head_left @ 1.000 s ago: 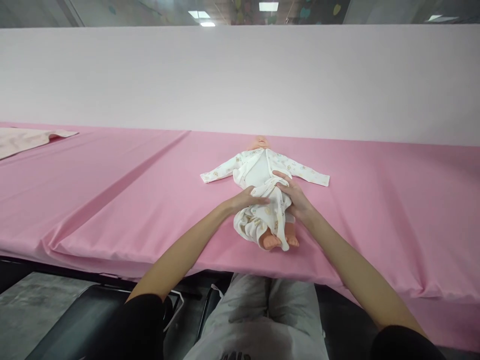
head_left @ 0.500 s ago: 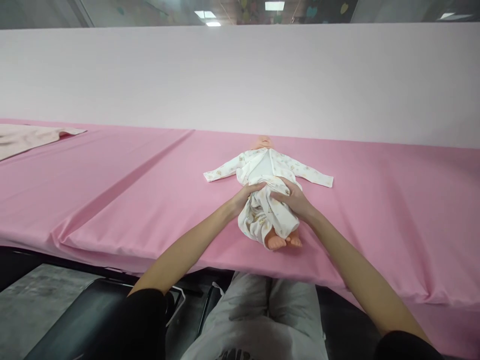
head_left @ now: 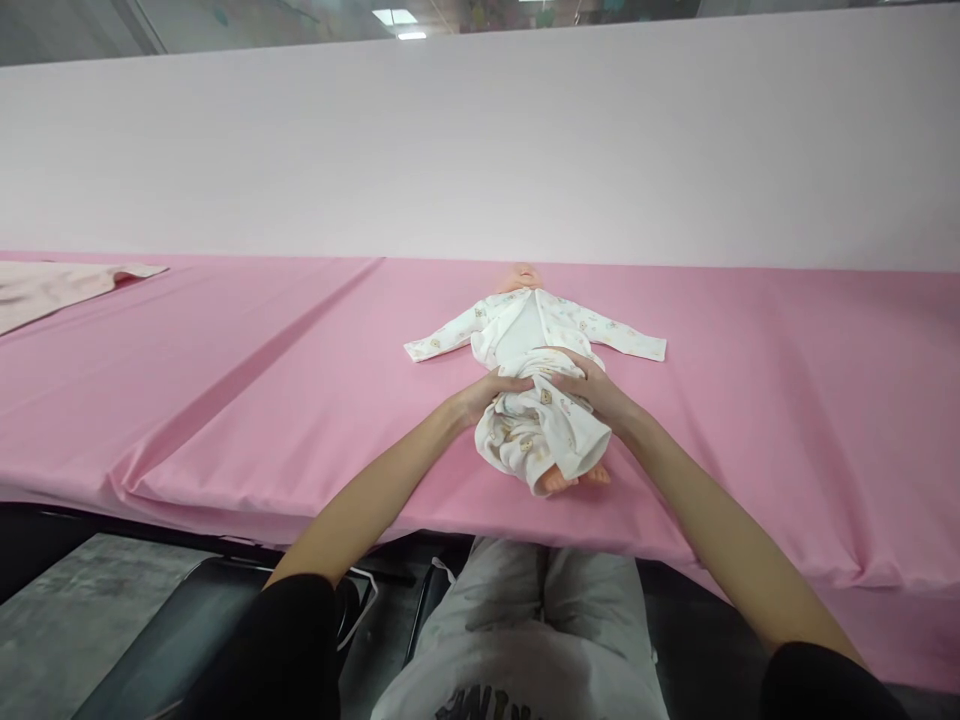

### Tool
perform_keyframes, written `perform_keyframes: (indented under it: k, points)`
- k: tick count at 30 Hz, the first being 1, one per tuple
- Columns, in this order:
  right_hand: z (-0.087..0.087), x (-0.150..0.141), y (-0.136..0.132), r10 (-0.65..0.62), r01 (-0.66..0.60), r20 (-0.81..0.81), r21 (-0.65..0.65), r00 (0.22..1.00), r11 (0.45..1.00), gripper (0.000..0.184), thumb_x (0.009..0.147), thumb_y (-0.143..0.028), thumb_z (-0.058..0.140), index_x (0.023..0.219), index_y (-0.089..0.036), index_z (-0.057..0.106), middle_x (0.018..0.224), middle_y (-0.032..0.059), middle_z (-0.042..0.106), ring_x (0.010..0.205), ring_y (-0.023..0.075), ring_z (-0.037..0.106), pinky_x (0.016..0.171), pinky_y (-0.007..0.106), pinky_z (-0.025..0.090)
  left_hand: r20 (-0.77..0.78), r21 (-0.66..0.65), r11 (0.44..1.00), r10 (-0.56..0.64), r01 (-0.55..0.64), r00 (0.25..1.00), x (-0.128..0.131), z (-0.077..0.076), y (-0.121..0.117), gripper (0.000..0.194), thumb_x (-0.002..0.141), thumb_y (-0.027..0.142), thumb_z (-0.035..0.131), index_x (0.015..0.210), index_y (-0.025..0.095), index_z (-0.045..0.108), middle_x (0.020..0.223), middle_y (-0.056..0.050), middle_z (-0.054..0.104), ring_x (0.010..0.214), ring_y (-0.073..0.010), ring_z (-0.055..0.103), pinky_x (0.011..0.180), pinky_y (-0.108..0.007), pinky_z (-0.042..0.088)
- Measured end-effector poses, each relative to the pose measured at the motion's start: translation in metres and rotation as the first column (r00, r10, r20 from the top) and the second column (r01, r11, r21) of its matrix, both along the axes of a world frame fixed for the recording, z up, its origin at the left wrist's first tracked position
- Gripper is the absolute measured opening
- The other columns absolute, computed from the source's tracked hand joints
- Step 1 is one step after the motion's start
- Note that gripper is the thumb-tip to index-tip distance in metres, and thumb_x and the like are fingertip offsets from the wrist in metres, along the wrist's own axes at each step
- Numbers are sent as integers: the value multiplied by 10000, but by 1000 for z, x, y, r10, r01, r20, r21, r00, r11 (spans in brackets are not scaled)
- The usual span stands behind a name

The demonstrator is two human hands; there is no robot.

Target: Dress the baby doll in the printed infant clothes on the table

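A baby doll [head_left: 525, 275] lies on its back on the pink-covered table, head toward the wall. It wears a white patterned jacket [head_left: 442, 333] with both sleeves spread sideways. White patterned baby trousers [head_left: 517, 440] are bunched around its legs, and the toes show below the hem. My left hand [head_left: 487, 392] grips the trousers at the waist on the left, thumb on top. On the right side, my right hand [head_left: 589, 383] is closed on the same cloth, its fingers partly hidden in the folds.
The pink sheet [head_left: 300, 400] has a raised crease left of the doll. A pale cloth [head_left: 60, 288] lies at the far left. Behind the table rises a white wall [head_left: 480, 150]. A black chair [head_left: 187, 630] stands below the front edge at left.
Both hands keep their hold on the trousers. The trouser hem now sits lower over the doll's feet, covering more of them. The camera view has tilted slightly.
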State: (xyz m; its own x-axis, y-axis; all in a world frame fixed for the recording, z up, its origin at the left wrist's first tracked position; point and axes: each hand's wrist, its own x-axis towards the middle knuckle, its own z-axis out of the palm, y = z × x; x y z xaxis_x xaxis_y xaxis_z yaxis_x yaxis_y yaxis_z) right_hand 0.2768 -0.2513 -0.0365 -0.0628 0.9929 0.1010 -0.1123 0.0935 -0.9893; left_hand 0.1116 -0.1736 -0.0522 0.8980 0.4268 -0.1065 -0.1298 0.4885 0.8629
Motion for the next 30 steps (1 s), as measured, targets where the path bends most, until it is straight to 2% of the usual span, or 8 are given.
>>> perform_keyframes:
  k: [2,4,9,13,16,21,25,30]
  points:
    - [1,-2,-2,54,-54,22,-16,998,998,571,590,-357,798,1114,-221,615,1039,44,662,986,228,603,811,332,505,8,-15,1000,-6,7,1000,1,-2,1,399,665,199,714,1025,49,629,869,-139,719,828,-253,687,800,-350,533]
    - [1,-2,-3,57,-56,18,-33,998,998,589,576,-340,808,1119,-222,615,1032,45,664,983,227,604,816,333,505,10,1,1000,12,-12,1000,2,-4,2,401,670,207,713,1031,55,627,869,-139,719,817,-246,687,777,-338,534]
    - [-2,1,0,-103,100,-79,-37,992,994,552,626,-371,762,1144,-264,603,927,7,671,804,169,624,706,283,502,-40,142,988,59,-53,997,0,-3,3,518,666,315,748,1117,110,597,991,-116,704,894,-226,668,807,-323,515]
    - [-1,-2,-1,-119,115,-104,-46,987,992,486,635,-362,754,1092,-259,624,874,-6,664,729,144,605,647,262,486,-111,269,963,12,19,994,-3,3,1,677,563,263,820,1179,150,562,1032,-96,693,937,-231,652,837,-337,498]
    - [-1,-6,-3,-117,115,-108,-25,987,993,408,655,-351,744,1035,-246,641,886,-7,665,761,138,604,675,251,488,-126,238,971,-5,36,992,-3,5,-1,664,559,263,822,1161,139,569,983,-95,702,891,-227,662,816,-339,507]
    - [-4,-11,-3,-137,132,-106,-53,985,990,367,646,-364,751,966,-218,647,857,11,672,780,162,611,732,290,501,-104,268,962,76,-46,992,-1,-3,2,572,592,256,799,1112,120,602,943,-91,708,824,-197,664,763,-298,510]
    - [-6,-12,-3,-139,134,-132,-45,982,990,365,625,-350,769,943,-216,652,822,11,671,744,161,608,719,298,500,-92,243,969,62,-38,994,1,-8,6,506,601,255,787,1058,109,624,923,-99,711,815,-197,666,745,-289,517]
    - [-5,-12,-3,-132,126,-132,-52,982,991,376,604,-343,779,931,-212,648,825,8,675,759,168,613,733,306,499,-100,181,983,30,-12,995,1,-4,4,474,625,274,773,1037,99,616,883,-106,716,844,-215,674,773,-305,530]
